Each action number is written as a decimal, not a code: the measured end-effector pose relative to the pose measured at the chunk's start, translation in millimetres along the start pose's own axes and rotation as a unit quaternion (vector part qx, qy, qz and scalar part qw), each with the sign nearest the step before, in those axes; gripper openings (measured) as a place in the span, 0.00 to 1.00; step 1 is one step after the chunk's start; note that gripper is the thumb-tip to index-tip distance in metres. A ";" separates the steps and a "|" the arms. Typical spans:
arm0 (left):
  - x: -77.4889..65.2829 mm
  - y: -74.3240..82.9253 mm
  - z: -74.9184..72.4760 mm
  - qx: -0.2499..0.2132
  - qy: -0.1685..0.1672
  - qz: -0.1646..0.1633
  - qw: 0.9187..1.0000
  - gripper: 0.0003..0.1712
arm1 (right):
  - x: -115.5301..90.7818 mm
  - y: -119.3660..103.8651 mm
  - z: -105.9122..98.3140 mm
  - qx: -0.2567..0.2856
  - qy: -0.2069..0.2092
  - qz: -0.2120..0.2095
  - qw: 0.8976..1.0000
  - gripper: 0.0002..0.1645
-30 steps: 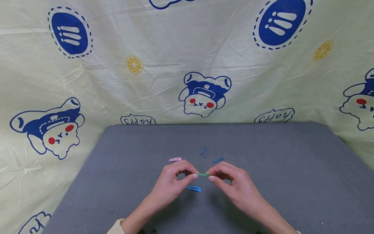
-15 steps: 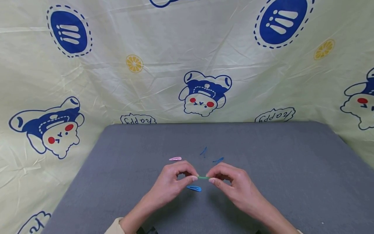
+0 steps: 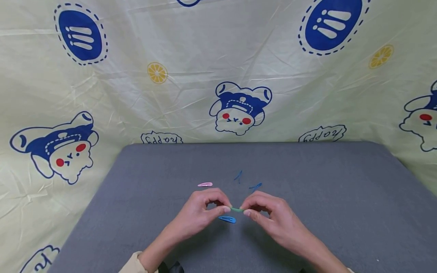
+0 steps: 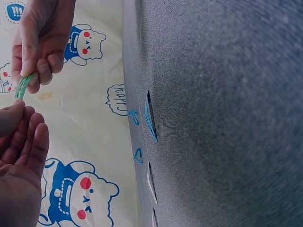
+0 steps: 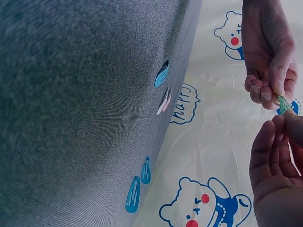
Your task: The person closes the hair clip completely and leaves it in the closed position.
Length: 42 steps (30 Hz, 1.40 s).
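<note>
A small green snap hair clip is stretched between both hands, above the grey tabletop. My left hand pinches one end between thumb and fingertips, while my right hand pinches the other. In the head view the clip bows slightly downward in its middle. Its slim slotted shape shows in the left wrist view, where the green clip spans the two sets of fingertips. Just below the left fingertips in the head view lies a blue hair clip. The ends of the green clip are covered by fingers.
A pink hair clip lies beyond the left hand. Two darker blue clips lie farther back, one close to the right knuckles. The grey table ends at a patterned cream cloth hanging behind.
The green clip has sunk slightly toward me and now bows downward, where it looked nearly straight before. Both hands keep their pinch. The clips on the table have stayed put.
</note>
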State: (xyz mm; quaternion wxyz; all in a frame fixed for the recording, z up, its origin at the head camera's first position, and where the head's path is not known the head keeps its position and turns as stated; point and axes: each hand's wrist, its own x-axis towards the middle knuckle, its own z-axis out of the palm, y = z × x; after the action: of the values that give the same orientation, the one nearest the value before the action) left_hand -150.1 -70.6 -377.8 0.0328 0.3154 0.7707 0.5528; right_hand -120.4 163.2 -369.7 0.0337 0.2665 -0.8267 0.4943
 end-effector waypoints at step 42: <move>10.9 -6.7 -0.8 0.047 0.036 -0.007 0.998 0.06 | 12.0 14.3 -6.8 0.009 0.003 0.050 0.999 0.10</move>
State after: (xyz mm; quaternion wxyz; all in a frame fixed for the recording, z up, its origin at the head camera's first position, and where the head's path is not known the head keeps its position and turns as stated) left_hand -162.1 -66.8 -380.1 -0.0066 0.2911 0.7986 0.5268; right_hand -138.9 169.2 -373.8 0.0090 0.2231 -0.8343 0.5041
